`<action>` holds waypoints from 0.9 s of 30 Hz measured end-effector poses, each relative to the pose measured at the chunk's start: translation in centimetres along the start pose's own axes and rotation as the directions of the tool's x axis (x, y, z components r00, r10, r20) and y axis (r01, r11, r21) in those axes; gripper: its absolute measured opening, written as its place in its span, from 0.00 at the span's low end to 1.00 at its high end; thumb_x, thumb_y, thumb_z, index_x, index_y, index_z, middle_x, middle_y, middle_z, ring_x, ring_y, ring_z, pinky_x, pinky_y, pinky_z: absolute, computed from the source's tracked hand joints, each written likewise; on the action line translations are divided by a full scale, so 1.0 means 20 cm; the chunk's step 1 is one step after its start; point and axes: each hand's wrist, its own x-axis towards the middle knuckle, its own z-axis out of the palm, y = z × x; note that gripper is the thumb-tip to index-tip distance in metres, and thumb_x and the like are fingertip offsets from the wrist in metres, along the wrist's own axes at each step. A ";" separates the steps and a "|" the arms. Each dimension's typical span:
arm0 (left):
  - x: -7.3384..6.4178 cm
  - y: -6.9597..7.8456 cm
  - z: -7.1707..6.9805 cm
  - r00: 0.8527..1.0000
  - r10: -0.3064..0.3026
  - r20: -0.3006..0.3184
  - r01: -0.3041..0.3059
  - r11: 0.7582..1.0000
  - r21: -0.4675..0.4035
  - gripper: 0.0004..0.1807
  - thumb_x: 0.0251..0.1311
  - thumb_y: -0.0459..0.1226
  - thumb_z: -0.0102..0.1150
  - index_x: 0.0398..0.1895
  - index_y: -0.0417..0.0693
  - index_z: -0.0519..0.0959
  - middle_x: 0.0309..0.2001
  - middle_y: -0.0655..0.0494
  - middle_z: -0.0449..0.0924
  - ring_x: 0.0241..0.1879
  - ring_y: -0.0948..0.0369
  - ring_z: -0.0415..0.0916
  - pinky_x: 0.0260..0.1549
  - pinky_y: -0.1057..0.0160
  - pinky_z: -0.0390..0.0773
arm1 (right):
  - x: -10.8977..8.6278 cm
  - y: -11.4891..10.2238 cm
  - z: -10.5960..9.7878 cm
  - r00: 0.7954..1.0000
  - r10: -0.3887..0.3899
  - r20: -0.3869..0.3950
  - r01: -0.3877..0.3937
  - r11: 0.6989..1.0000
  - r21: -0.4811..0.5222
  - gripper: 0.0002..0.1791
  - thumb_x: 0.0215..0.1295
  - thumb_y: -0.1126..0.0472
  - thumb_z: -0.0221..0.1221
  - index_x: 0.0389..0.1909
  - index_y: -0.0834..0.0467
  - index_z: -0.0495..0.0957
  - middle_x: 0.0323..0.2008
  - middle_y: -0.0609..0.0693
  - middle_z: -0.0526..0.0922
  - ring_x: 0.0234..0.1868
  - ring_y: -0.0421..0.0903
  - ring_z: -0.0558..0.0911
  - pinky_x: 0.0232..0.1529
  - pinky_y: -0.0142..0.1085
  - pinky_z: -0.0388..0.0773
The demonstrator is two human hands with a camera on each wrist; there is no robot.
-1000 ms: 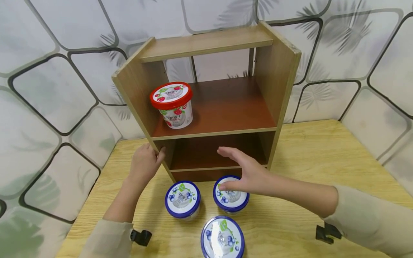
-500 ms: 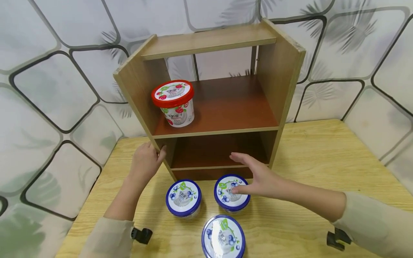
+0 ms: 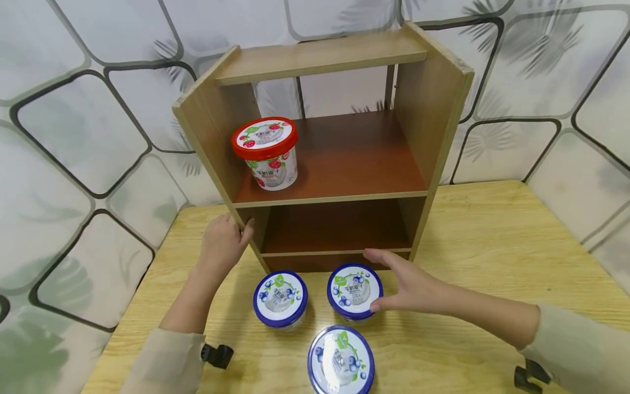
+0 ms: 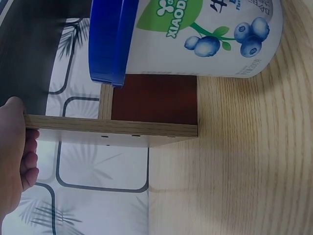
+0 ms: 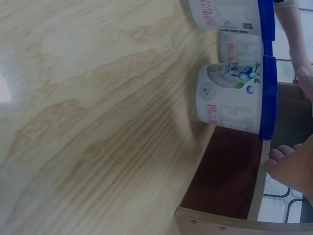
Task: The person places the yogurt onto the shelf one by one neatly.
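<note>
My left hand (image 3: 221, 243) grips the left side panel of a small wooden shelf unit (image 3: 364, 153), thumb inside and fingers around the outer face. My right hand (image 3: 410, 284) is held with thumb and fingers spread, its thumb tip at the right edge of a blue-lidded blueberry tub (image 3: 353, 290). A second blueberry tub (image 3: 279, 298) stands to the left, and a third blueberry tub (image 3: 340, 361) sits nearer to me. On the upper board, against the left panel, stands a red-lidded strawberry tub (image 3: 272, 156).
The shelf unit's lower compartment (image 3: 334, 227) lies behind the blueberry tubs. Beneath everything is a pale wood-grain table (image 3: 482, 241). A patterned wall (image 3: 123, 126) rises behind and beside it. Black wrist mounts (image 3: 217, 355) are on both sleeves.
My right hand has drawn right and toward me, from over the right blueberry tub's lid to its edge. My left hand keeps its hold on the panel. The tubs stay in place.
</note>
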 end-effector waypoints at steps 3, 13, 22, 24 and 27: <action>0.01 0.00 0.00 1.000 -0.003 0.002 0.003 1.000 -0.003 0.13 0.57 0.38 0.57 0.21 0.40 0.70 0.15 0.48 0.68 0.18 0.48 0.67 0.19 0.50 0.68 | -0.01 0.02 0.00 1.000 0.021 0.007 -0.021 1.000 0.009 0.53 0.45 0.48 0.72 0.66 0.69 0.57 0.64 0.64 0.66 0.64 0.63 0.67 0.60 0.56 0.63; 0.01 0.00 0.00 1.000 -0.014 0.006 0.014 1.000 0.003 0.12 0.57 0.38 0.58 0.22 0.39 0.71 0.16 0.47 0.70 0.18 0.48 0.69 0.20 0.49 0.69 | -0.07 0.07 0.04 0.996 0.074 0.052 -0.079 0.994 0.082 0.55 0.42 0.55 0.74 0.65 0.73 0.53 0.65 0.70 0.62 0.63 0.70 0.64 0.58 0.61 0.62; 0.00 0.01 0.00 1.000 -0.024 0.009 0.023 1.000 0.018 0.12 0.57 0.38 0.58 0.22 0.39 0.72 0.16 0.46 0.71 0.19 0.47 0.70 0.20 0.49 0.70 | -0.08 0.12 0.10 0.992 0.108 0.062 -0.112 0.991 0.071 0.57 0.41 0.53 0.75 0.67 0.72 0.52 0.65 0.70 0.60 0.62 0.71 0.64 0.58 0.61 0.63; 0.00 0.01 0.00 1.000 -0.022 0.005 0.022 1.000 0.020 0.12 0.57 0.38 0.57 0.22 0.39 0.72 0.16 0.47 0.71 0.19 0.47 0.70 0.20 0.50 0.70 | -0.07 0.13 0.11 0.992 0.112 0.056 -0.116 0.991 0.071 0.58 0.40 0.53 0.75 0.67 0.71 0.52 0.65 0.70 0.61 0.62 0.71 0.65 0.58 0.61 0.63; 0.01 0.01 0.00 1.000 -0.019 0.000 0.019 0.999 0.026 0.12 0.58 0.39 0.57 0.23 0.39 0.72 0.16 0.47 0.71 0.18 0.48 0.70 0.19 0.50 0.69 | -0.07 0.14 0.11 0.991 0.124 0.043 -0.127 0.989 0.070 0.58 0.39 0.52 0.75 0.66 0.71 0.53 0.65 0.70 0.61 0.62 0.71 0.65 0.58 0.61 0.63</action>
